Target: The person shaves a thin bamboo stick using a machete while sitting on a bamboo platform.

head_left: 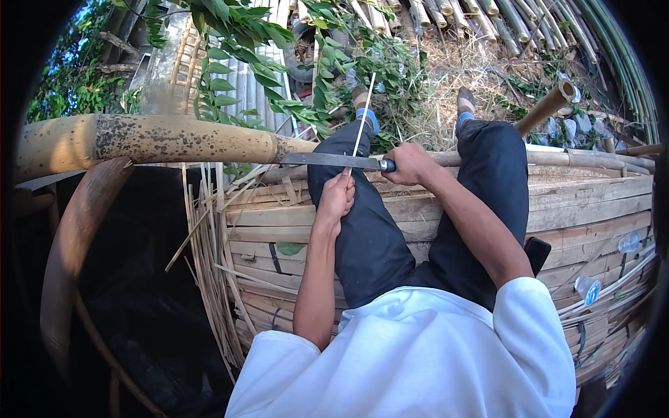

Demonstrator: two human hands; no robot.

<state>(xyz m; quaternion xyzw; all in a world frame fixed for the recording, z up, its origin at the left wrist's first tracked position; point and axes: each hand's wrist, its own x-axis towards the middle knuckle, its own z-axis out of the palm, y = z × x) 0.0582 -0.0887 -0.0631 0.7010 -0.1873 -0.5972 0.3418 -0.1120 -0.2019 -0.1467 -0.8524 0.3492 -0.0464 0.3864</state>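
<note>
My right hand [409, 164] is closed around the dark handle of a large knife [322, 160]. Its long blade points left, lying across in front of my left thigh with the tip by the thick bamboo pole. Below the blade, my left hand [337, 195] grips the lower end of a thin, pale bamboo strip [364, 118]. The strip slants up and slightly right, away from me, and meets the blade just above my left fingers. Whether the edge cuts into the strip cannot be made out.
A thick bamboo pole [160, 139] crosses at the left. I sit on stacked bamboo slats [585, 209]. A bundle of thin strips [209, 272] hangs left of my leg. A phone [536, 255] and plastic cups [587, 288] lie at right. Leafy branches [244, 49] hang ahead.
</note>
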